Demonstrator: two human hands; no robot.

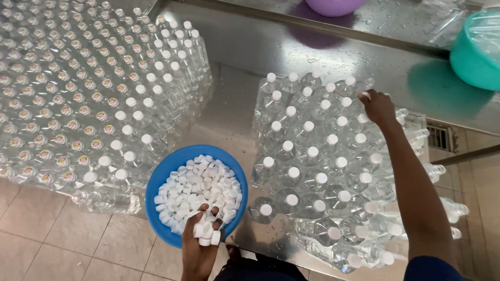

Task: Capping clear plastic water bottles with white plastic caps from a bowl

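Left hand: the left hand (200,242) hangs over the near rim of the blue bowl (164,174), at the near edge of the bench (245,57); its fingers (214,212) are curled together around a small clutch of white caps (207,232).
Right hand: the right hand (377,106) reaches out over the right-hand cluster of clear bottles (317,171), fingers drawn together at the neck of a bottle in the far row; whether they pinch a cap there is too small to tell.
Loose caps: a heap of white screw caps (198,187) fills the bowl, directly beyond the left hand's fingertips.
Capped cluster: the bottles stand upright, long axes vertical, packed touching one another, nearly all with white tops; a few at the right edge of the bench lie tipped on their sides.
Key relation: the bottle neck at the right hand lies across the cluster, towards the far right, well apart from the caps in the left hand; the right hand is plainly the nearer one to it.
Uncapped mass: a large block of open-necked bottles (62,88) covers the left of the bench, with capped ones along its right margin.
Other things: a purple bowl (333,5) and a teal basin (476,49) sit on the far side, on wet steel.
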